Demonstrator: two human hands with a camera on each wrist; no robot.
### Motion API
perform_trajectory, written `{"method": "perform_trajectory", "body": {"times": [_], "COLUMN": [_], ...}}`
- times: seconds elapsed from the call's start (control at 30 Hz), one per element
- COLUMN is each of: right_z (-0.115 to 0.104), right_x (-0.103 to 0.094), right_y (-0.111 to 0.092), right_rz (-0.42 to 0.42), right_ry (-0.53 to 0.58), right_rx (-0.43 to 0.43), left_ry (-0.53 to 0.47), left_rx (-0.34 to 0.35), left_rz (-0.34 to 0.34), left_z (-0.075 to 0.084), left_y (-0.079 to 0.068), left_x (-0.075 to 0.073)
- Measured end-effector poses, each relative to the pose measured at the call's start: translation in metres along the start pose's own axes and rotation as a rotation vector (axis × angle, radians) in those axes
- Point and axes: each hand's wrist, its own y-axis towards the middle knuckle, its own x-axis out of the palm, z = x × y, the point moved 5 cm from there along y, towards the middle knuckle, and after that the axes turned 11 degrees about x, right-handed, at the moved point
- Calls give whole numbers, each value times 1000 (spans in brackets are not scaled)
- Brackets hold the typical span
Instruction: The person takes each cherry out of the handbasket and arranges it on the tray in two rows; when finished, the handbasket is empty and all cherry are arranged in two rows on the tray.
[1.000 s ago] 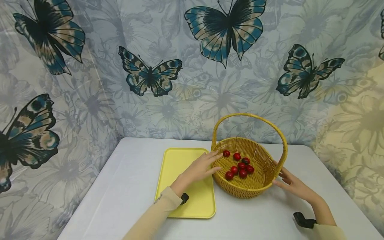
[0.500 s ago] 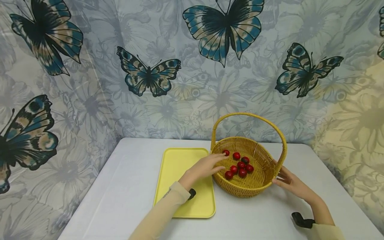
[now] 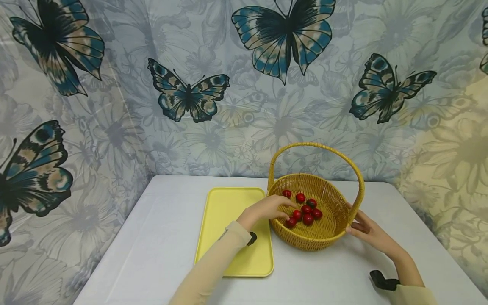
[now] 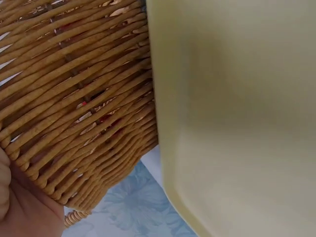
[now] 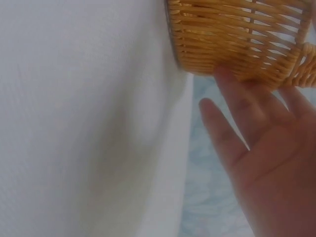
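Observation:
Several small, glossy, dark red cherry-like fruits (image 3: 308, 219) lie inside a round wicker basket (image 3: 310, 243) with a tall arched handle. My left hand (image 3: 264, 209) reaches over the basket's left rim in the head view, its fingers bent loosely above the fruits and its thumb close to the nearest one. Nothing shows in its grasp. In the left wrist view only part of that hand (image 4: 29, 210) appears, beyond the basket wall (image 4: 74, 98). My right hand (image 3: 375, 235) rests against the basket's right side by the handle base; in the right wrist view its spread fingers (image 5: 242, 101) touch the weave.
A yellow rectangular tray (image 3: 221, 212) lies left of the basket, under my left forearm, its right edge beside the basket. Both stand on a white-covered table (image 3: 152, 254). Behind it hangs a butterfly-patterned cloth (image 3: 251, 140).
My left hand has moved right, from the basket's left rim to over the fruits, and its fingers bend more. The right hand stays at the basket's side.

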Motion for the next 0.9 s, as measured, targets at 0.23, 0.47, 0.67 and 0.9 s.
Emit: {"method": "perform_trajectory", "body": {"times": [0.23, 0.47, 0.67, 0.9], "right_z": [-3, 0, 3, 2], "right_x": [2, 1, 2, 1], "right_y": [0, 0, 0, 0], "right_rz": [-10, -7, -10, -11], "right_ry": [17, 25, 32, 35], "right_rx": [15, 13, 29, 32], "left_ry": [-10, -74, -131, -103], "left_rx": [-91, -112, -149, -176], "left_rz": [-72, -116, -162, -222], "left_z": [-3, -8, -11, -9], "left_y": [6, 16, 20, 22], "left_x": [2, 6, 10, 13]}}
